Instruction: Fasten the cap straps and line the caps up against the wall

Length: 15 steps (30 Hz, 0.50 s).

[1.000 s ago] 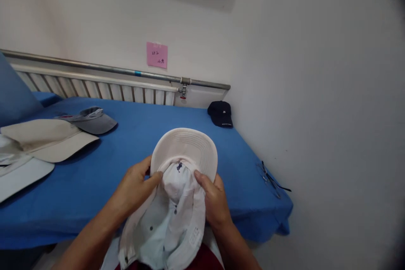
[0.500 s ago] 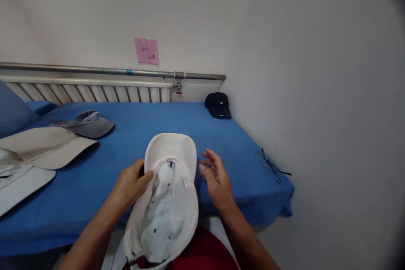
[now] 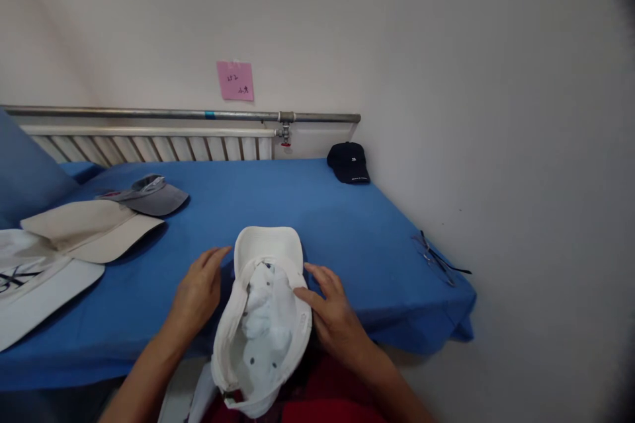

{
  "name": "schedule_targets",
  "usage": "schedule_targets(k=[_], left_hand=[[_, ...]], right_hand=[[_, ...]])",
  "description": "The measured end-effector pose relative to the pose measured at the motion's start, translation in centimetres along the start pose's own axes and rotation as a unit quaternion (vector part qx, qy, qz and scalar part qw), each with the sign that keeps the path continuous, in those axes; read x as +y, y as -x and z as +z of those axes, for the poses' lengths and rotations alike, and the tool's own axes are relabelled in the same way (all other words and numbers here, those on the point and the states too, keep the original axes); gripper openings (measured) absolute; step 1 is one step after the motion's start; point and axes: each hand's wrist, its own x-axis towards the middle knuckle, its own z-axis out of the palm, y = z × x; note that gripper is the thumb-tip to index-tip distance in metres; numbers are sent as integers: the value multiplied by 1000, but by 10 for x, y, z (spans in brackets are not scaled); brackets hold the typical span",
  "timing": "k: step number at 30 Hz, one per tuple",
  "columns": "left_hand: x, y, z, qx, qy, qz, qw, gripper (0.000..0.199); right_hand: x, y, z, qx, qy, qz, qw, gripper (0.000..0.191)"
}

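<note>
A white cap (image 3: 268, 244) lies upside down at the near edge of the blue-covered surface, brim pointing away, its hollow inside facing up. My right hand (image 3: 335, 310) grips the cap's right side, thumb over the rim and fingers outside. Left of the brim, my left hand (image 3: 198, 284) is off the cap, its fingers extended and a small gap between them and the fabric.
On the blue cover (image 3: 238, 192) at the left are a grey cap (image 3: 161, 199), a beige cap (image 3: 106, 238) and a white cap with dark lettering (image 3: 64, 291). A navy cap (image 3: 347, 162) sits by the wall; glasses (image 3: 436, 258) lie at the right edge.
My left hand has let go of the cap and moved slightly left. My right hand has come in and taken hold of its right side. The cap's brim has shifted slightly nearer.
</note>
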Motion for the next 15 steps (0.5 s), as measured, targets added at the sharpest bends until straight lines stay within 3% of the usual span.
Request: schedule_targets(k=[4, 7, 11, 13, 15], left_hand=[[-14, 10, 7, 0, -114, 201, 973, 39], [-15, 14, 9, -29, -127, 255, 958, 31], [-15, 4, -1, -102, -52, 230, 966, 28], [-9, -5, -16, -168, 49, 194, 965, 25], [2, -13, -33, -227, 206, 117, 945, 21]], right_hand=[[0, -6, -3, -12, -10, 0, 1000, 36], [-2, -9, -4, -23, -31, 0, 999, 36], [-4, -20, -10, 4, -88, 10, 996, 29], [-8, -33, -19, 46, -143, 20, 988, 21], [-13, -48, -32, 84, -214, 41, 972, 16]])
